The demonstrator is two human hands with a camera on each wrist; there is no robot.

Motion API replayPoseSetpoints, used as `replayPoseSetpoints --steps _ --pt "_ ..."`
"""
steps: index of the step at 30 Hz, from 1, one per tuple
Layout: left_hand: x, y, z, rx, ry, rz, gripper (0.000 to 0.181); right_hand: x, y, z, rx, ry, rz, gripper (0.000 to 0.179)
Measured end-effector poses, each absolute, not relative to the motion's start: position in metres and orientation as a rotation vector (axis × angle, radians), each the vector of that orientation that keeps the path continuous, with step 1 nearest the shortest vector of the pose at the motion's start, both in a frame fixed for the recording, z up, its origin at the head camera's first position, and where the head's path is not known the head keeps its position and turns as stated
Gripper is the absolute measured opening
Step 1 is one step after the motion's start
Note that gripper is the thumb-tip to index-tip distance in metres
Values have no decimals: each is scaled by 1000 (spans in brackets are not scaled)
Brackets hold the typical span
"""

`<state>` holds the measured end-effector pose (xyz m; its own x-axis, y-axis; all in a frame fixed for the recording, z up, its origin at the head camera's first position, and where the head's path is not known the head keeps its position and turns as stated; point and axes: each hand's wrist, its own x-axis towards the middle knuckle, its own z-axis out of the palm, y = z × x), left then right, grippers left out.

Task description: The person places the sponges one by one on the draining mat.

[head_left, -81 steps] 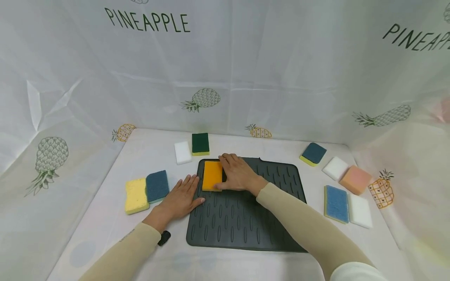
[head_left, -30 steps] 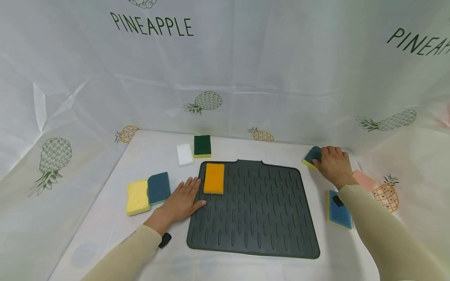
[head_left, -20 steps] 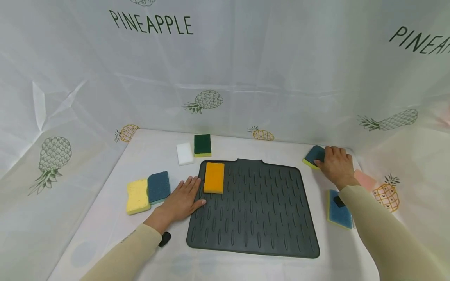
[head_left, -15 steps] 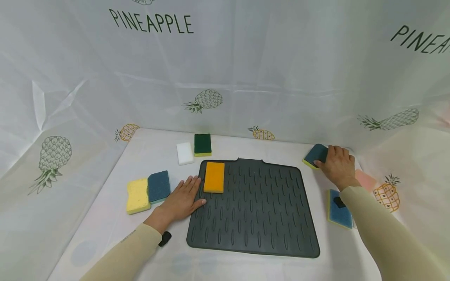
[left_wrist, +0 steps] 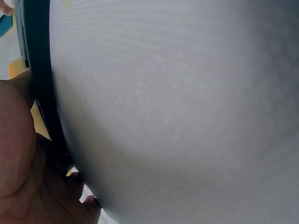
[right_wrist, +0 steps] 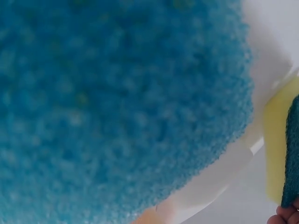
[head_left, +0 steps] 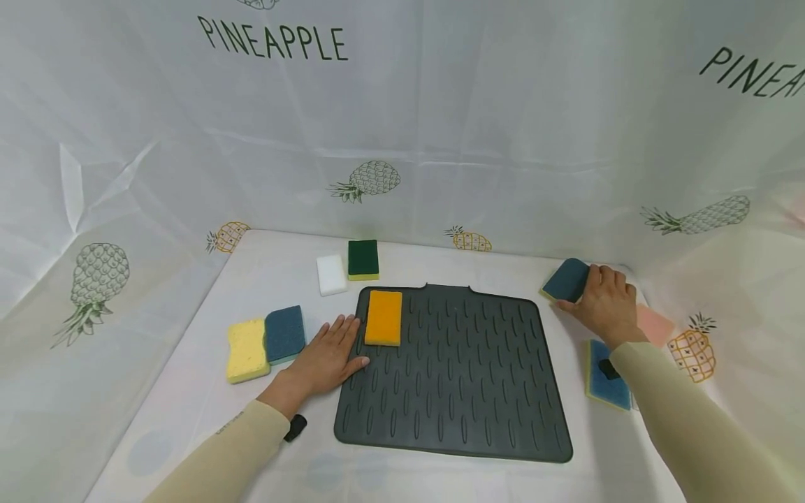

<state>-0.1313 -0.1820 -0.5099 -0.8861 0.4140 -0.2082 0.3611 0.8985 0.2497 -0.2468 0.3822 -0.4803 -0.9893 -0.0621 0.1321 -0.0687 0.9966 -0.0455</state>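
Note:
At the back right, my right hand (head_left: 608,304) pinches a dark blue and yellow scrub sponge (head_left: 567,279), thumb at its near corner and fingers along its right edge. The right wrist view shows fingertips (right_wrist: 287,215) against this sponge's dark scouring side, its yellow foam (right_wrist: 275,140) facing left. My left hand (head_left: 323,356) lies flat, fingers straight, across the left edge of a dark grey ribbed mat (head_left: 465,391). An orange sponge (head_left: 383,318) rests on the mat's upper left corner. In the left wrist view, the left hand (left_wrist: 18,154) is partly cut off.
Left of the mat lie a yellow sponge (head_left: 247,351) and a navy one (head_left: 284,334). Behind it are a white sponge (head_left: 331,274) and a dark green one (head_left: 363,258). A blue sponge (head_left: 605,384) and a peach sponge (head_left: 654,325) sit partly under the right arm.
My right hand let go of the orange sponge and moved to the back right, where it took hold of the dark blue sponge. That sponge has since tilted slightly. The left hand stays put.

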Motion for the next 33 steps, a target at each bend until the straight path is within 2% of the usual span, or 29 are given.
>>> replayPoseSetpoints --steps 3,9,13,27,33 --pt "-131 -181 -511 581 2808 290 88 -247 382 -481 103 -3009 70 116" --pt "-132 -179 -510 579 2804 295 88 -252 379 -477 134 -2953 74 99" --pt "-132 -179 -510 569 2802 290 88 -253 368 -469 198 -2872 78 98" --pt "-131 -180 -507 566 2810 290 87 -247 277 -460 592 -2811 127 110" --pt "-131 -181 -506 574 2809 277 87 -237 237 -461 724 -2880 121 109"
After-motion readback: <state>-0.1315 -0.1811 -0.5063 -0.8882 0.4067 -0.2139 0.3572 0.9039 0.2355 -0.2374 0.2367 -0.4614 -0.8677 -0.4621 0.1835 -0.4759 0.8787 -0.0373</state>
